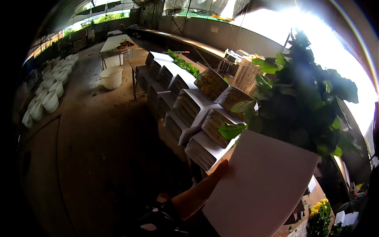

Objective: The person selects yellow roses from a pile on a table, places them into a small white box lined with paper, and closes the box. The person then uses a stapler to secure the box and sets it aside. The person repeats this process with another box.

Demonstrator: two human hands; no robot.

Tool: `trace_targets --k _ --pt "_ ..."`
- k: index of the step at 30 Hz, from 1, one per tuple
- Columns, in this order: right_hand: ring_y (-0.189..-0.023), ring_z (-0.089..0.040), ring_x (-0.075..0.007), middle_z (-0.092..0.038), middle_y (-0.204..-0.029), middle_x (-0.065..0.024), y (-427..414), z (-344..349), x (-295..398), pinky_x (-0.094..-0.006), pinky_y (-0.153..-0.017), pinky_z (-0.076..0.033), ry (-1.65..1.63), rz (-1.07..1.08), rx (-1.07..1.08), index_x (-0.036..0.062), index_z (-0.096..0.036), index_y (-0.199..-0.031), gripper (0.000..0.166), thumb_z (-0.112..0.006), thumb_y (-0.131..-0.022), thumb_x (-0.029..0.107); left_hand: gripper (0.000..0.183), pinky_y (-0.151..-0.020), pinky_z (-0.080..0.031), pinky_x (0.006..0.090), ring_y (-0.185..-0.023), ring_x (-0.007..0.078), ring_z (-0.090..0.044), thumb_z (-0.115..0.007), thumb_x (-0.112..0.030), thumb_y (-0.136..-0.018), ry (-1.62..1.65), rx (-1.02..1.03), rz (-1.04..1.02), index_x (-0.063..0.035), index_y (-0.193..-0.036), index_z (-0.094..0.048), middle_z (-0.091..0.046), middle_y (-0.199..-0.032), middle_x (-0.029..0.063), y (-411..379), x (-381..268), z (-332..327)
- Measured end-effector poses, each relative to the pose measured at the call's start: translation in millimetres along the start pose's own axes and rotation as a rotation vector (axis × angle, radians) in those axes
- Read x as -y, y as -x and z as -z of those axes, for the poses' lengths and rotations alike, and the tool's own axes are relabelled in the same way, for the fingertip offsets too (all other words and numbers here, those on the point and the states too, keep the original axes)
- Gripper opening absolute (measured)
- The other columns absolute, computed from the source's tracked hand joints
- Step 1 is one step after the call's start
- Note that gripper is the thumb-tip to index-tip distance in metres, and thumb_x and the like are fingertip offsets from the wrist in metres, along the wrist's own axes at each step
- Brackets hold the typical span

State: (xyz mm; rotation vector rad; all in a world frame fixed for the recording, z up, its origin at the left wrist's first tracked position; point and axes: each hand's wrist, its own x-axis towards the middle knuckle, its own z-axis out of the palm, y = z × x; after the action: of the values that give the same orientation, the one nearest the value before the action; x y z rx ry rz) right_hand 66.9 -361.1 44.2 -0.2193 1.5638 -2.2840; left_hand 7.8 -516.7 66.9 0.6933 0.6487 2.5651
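Observation:
My left hand (222, 169) grips the near edge of a large white corrugated wrapper (260, 183), its fingers partly hidden behind the sheet. Dark green leafy stems (299, 97) stick out of the wrapper's far end, strongly backlit. My right hand is out of view. Just beyond the left hand, white-wrapped flower bunches (204, 148) are stacked on a table, their ends facing me. Yellowish flower heads (211, 84) show dimly in some of those ends. A few green leaves (185, 63) lie along the back of the stack.
Rows of white buckets (51, 101) line the left, and one large white tub (111, 77) stands on the floor by a far table (117, 44). Behind the stack is a slatted crate (245, 75). Lower right, yellow flowers (319, 207) lie near another person (356, 198).

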Motion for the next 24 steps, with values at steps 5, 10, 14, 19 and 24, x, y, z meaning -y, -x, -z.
trace_targets --k 5,10,14,19,24 --pt "-0.113 -0.040 -0.0269 -0.039 -0.123 -0.0100 -170 -77 14 -0.0455 -0.086 -0.040 -0.022 0.067 0.185 0.0073 -0.034 -0.125 0.058 -0.056 -0.079 0.037 0.073 -0.099 -0.021 0.0450 -0.125 0.0248 -0.017 -0.035 -0.062 -0.080 -0.256 -0.174 -0.237 -0.0115 -0.132 -0.025 -0.025 -0.135 0.0091 -21 -212 80" --pt "-0.113 -0.041 -0.0269 -0.040 -0.123 -0.0096 -331 -167 56 -0.0459 -0.085 -0.041 -0.264 0.216 0.407 0.0074 -0.035 -0.125 0.058 -0.056 -0.079 0.036 0.071 -0.101 -0.017 0.0471 -0.129 0.0258 -0.010 -0.034 -0.062 -0.080 -0.489 -0.324 -0.486 -0.0138 -0.133 -0.025 -0.021 -0.138 0.0082 -77 -410 113" --pt "-0.115 -0.039 -0.0309 -0.039 -0.122 -0.0120 -451 -234 80 -0.0538 -0.087 -0.040 -0.549 0.312 0.491 0.0065 -0.035 -0.121 0.052 -0.057 -0.075 0.009 0.063 -0.100 -0.016 0.0509 -0.129 0.0254 -0.009 -0.033 -0.059 -0.082 -0.478 -0.507 -0.699 -0.0191 -0.131 -0.029 -0.017 -0.138 0.0082 -93 -479 131" --pt "-0.110 -0.041 -0.0293 -0.038 -0.120 -0.0113 -570 -270 89 -0.0451 -0.091 -0.040 -0.888 0.449 0.462 0.0066 -0.035 -0.119 0.052 -0.055 -0.072 -0.002 0.039 -0.080 -0.037 0.0337 -0.100 0.0139 -0.045 -0.048 -0.039 -0.084 -0.575 -0.705 -0.377 -0.0128 -0.112 -0.051 -0.052 -0.109 0.0018 -54 -473 236" --pt "-0.095 -0.051 -0.0283 -0.038 -0.119 -0.0099 -670 -236 51 -0.0402 -0.074 -0.051 -0.873 0.377 0.184 0.0112 -0.036 -0.119 0.040 -0.049 -0.082 0.007 0.025 -0.074 -0.040 0.0271 -0.086 0.0109 -0.052 -0.049 -0.030 -0.085 -0.598 -0.922 -0.197 -0.0113 -0.100 -0.057 -0.058 -0.094 -0.0013 23 -442 286"
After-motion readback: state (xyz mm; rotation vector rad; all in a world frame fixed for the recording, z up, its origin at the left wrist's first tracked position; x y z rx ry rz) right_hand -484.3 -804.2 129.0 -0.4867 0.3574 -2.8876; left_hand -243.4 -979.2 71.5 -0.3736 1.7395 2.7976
